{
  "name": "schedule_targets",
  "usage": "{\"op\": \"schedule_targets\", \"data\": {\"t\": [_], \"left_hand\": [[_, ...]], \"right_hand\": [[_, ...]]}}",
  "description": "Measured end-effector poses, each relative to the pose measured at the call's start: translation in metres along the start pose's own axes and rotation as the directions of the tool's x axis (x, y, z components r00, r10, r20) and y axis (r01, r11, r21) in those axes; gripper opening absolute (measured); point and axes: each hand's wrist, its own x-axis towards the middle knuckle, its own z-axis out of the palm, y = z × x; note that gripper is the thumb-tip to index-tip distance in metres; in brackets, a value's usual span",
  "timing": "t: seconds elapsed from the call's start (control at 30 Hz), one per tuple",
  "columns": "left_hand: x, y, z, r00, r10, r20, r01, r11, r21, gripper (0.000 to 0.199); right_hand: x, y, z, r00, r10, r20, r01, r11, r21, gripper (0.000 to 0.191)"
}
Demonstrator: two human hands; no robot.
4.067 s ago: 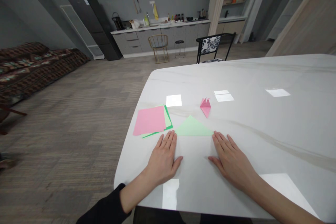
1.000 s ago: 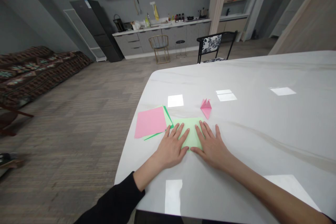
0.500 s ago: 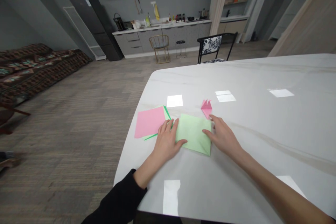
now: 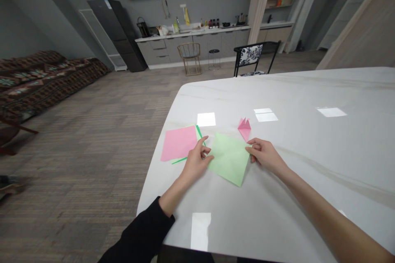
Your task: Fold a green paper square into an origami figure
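The right hand (image 4: 265,156) pinches the corner of a light green paper (image 4: 230,159) narrowly between thumb and fingers. The left hand (image 4: 196,162), curled, narrowly grips the opposite corner. The paper lies on a white table (image 4: 308,197), just beside a pink sheet (image 4: 179,143).

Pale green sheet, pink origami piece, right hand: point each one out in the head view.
pale green sheet (image 4: 229,159), head view, middle of the sheet
pink origami piece (image 4: 244,128), head view, centre of the folded piece
right hand (image 4: 264,155), head view, back of the hand
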Motion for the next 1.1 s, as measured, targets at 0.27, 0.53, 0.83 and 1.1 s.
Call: {"op": "schedule_targets", "data": {"t": [0.27,0.53,0.83,1.1], "left_hand": [[0.008,0.008,-0.019,0.922,-0.244,0.301,0.35,0.858,-0.375,0.039],[0.01,0.009,-0.026,0.837,-0.324,0.442,0.532,0.671,-0.516,0.033],[0.017,0.0,-0.037,0.787,-0.23,0.572,0.594,0.532,-0.603,0.048],[0.017,0.001,-0.038,0.803,-0.141,0.579,0.527,0.623,-0.579,0.041]], "right_hand": [[0.004,0.001,-0.005,0.984,0.147,0.097,-0.171,0.929,0.329,0.018],[0.006,0.006,-0.014,0.949,0.198,0.246,-0.285,0.873,0.396,0.031],[0.004,0.003,-0.023,0.901,0.167,0.401,-0.342,0.842,0.417,0.037],[0.003,0.001,-0.023,0.9,0.078,0.43,-0.259,0.887,0.382,0.03]]}}
